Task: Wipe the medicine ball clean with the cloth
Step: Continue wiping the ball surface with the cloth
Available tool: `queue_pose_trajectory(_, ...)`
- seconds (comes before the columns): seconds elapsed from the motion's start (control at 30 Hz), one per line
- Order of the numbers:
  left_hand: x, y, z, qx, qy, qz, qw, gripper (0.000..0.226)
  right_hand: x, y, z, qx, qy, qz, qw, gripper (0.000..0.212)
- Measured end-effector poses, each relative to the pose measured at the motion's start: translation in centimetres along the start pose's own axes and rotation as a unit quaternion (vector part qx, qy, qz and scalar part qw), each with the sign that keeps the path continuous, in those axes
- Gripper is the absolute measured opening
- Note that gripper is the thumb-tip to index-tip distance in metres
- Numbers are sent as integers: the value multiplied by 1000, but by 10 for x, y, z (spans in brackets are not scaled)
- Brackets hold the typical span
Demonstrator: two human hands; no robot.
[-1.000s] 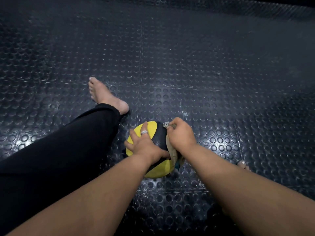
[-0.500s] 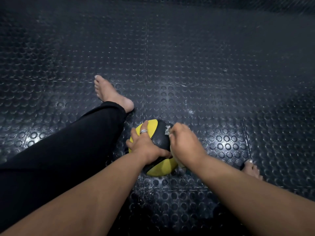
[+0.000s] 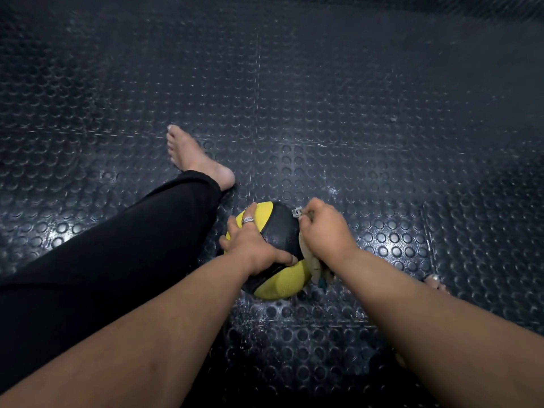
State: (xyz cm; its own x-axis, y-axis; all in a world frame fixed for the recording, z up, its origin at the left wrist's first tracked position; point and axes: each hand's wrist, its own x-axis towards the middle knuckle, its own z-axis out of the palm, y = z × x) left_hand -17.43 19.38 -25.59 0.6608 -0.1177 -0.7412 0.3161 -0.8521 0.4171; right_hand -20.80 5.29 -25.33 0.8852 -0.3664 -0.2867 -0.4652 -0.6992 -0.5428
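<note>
A yellow and black medicine ball (image 3: 279, 228) rests on the studded floor between my legs. My left hand (image 3: 250, 245), with a ring on one finger, grips the ball's left and top side and holds it still. My right hand (image 3: 326, 231) is closed on a pale cloth (image 3: 313, 265) and presses it against the ball's right side. Most of the cloth is hidden under that hand; a strip hangs down below the wrist and a small corner sticks out at the fingertips.
My left leg (image 3: 117, 254) in black trousers stretches forward at the ball's left, its bare foot (image 3: 194, 157) on the floor. Toes of my right foot (image 3: 435, 282) show at the right. Dark rubber floor (image 3: 323, 98) with round studs spreads all around.
My right hand with the cloth has slid a little up and back along the ball's right side, baring the cloth's hanging strip again. The left hand keeps its hold.
</note>
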Motion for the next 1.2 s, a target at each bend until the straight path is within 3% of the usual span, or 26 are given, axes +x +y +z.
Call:
queue_pose_trajectory(0.13,2,-6,-4,-12,0,7,1000,134,-28,-9,0,-43,-28,-142,989,13)
queue_pose_trajectory(0.2,1,-7,-3,-14,0,8,1000,134,-35,-2,0,-51,-42,-173,983,12)
queue_pose_trajectory(0.3,-5,-5,-2,-14,2,14,1000,136,-23,17,0,-38,-6,-61,997,13)
queue_pose_trajectory(0.37,-9,-6,-5,-21,-3,17,1000,136,-14,28,-6,-12,-20,62,998,15)
queue_pose_trajectory(0.43,-14,-10,-7,-31,-4,17,999,136,-15,35,-14,41,-22,114,992,13)
queue_pose_trajectory(0.57,-25,-13,-1,-3,28,44,999,131,-29,26,-13,121,21,125,984,12)
queue_pose_trajectory(0.7,-31,-7,5,101,15,131,986,121,-40,16,5,83,-25,97,991,14)
queue_pose_trajectory(0.87,-29,-10,0,96,20,53,994,151,-45,-1,3,38,-34,-3,999,8)
queue_pose_trajectory(1.0,-25,-6,1,125,-1,50,991,135,-56,-25,14,2,8,-94,996,15)
queue_pose_trajectory(1.1,-22,-6,1,131,-23,60,989,134,-49,-27,22,-2,29,-77,997,16)
queue_pose_trajectory(1.2,-21,-8,-1,139,-32,64,988,142,-18,-19,21,52,49,58,996,16)
